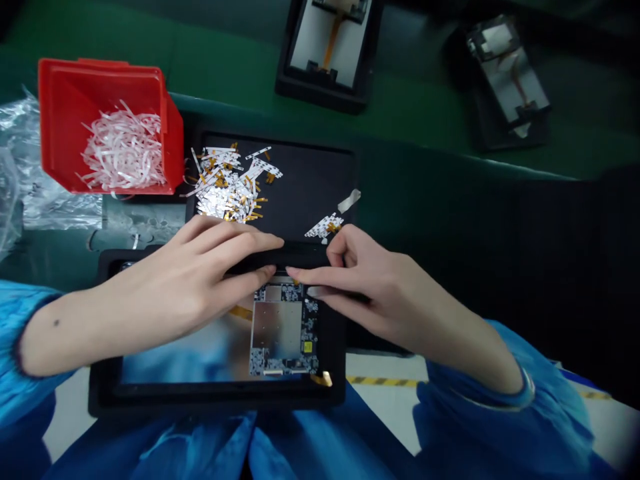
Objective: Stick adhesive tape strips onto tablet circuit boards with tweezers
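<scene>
A green worktop (440,143) runs across the far side, with two black frames (300,77) near its far edge. Toward the left corner, a red bin (57,120) holds shredded white strips (123,153), beside a crumpled plastic bag (30,180). To the bin's right, a black tray (310,173) carries a heap of silver and gold strips (225,187) and a smaller heap (324,227) by its near edge. Closest to the person, a black case (215,400) holds a circuit board (277,330). The left hand (195,273) and right hand (365,280) lie over a black bar (295,253) along the case's far edge, their fingertips just apart above the board. Whether they clamp the bar, I cannot tell.
</scene>
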Demonstrator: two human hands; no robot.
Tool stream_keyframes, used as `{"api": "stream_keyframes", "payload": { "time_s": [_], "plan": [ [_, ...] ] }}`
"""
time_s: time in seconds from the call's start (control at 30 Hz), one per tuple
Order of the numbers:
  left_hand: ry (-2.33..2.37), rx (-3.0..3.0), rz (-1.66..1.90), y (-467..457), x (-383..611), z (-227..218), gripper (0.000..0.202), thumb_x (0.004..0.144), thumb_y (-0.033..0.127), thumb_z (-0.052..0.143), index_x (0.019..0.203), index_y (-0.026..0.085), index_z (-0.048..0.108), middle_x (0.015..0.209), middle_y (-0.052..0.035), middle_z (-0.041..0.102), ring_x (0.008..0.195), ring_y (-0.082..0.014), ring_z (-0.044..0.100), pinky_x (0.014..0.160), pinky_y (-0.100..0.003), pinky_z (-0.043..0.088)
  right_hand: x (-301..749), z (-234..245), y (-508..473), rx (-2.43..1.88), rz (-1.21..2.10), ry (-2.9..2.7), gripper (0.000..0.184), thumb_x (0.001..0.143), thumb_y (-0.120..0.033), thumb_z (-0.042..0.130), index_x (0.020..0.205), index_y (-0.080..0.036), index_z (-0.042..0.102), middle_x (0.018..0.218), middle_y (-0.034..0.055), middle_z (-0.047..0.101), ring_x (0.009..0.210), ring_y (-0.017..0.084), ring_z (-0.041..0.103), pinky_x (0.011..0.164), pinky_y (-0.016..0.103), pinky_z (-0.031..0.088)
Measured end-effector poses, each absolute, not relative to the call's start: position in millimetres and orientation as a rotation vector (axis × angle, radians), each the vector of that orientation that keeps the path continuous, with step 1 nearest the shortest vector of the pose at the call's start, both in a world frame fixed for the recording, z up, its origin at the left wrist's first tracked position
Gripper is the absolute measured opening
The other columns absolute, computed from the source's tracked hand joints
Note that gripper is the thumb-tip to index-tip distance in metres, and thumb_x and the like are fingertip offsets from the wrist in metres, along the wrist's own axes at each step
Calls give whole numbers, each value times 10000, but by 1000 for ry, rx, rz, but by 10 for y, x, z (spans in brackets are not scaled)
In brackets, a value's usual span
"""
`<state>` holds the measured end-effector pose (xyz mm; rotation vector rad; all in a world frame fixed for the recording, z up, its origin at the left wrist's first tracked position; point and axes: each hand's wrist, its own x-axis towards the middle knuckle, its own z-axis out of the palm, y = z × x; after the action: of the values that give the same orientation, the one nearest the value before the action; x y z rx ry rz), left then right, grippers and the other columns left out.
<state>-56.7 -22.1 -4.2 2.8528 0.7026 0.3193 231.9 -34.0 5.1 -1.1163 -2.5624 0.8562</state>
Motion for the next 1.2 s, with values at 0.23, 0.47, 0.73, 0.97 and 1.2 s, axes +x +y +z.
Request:
{"api": "stream_keyframes", "payload": {
  "time_s": [0.23,0.47,0.73,0.97,1.2],
  "plan": [
    [574,2694,363,-104,-404,29,354,1091,245,375,1289,153,654,1340,-171,646,1146,-276,657,901,-410,561,2506,148,-432,-1145,985,-1742,179,997,-360,690,1102,-407,828,930,59,642,870,201,586,600,327,494],
    [573,2617,373,-84,-421,-84,311,1056,186,440,1282,233,648,1378,-132,605,1217,-251,621,997,-403,533,2220,-18,-444,-1220,1314,-1353,237,1033,-339,639,825,-229,609,731,-36,634,407,55,548,295,197,376],
    [599,2724,343,-131,-406,-110,302,1079,233,402,1326,235,576,1426,-108,571,1202,-271,591,971,-402,457,2156,-158,-375,-1134,1525,-1320,328,888,-156,792,980,-276,501,769,-89,690,634,158,775,449,220,628],
    [640,2770,370,-150,-434,-69,347,1084,231,363,1337,223,599,1416,-108,584,1165,-282,597,972,-416,427,2136,-138,-369,-1173,1516,-1244,365,877,-264,836,917,-274,473,723,-96,716,517,148,734,415,232,602],
    [595,2736,303,-328,-474,66,428,1110,200,229,1287,227,618,1213,-54,730,1228,-232,615,1051,-411,405,2119,-125,-383,-1171,1506,-1213,385,869,-245,846,911,-270,464,758,-79,748,502,147,732,412,226,604]
  ]
}}
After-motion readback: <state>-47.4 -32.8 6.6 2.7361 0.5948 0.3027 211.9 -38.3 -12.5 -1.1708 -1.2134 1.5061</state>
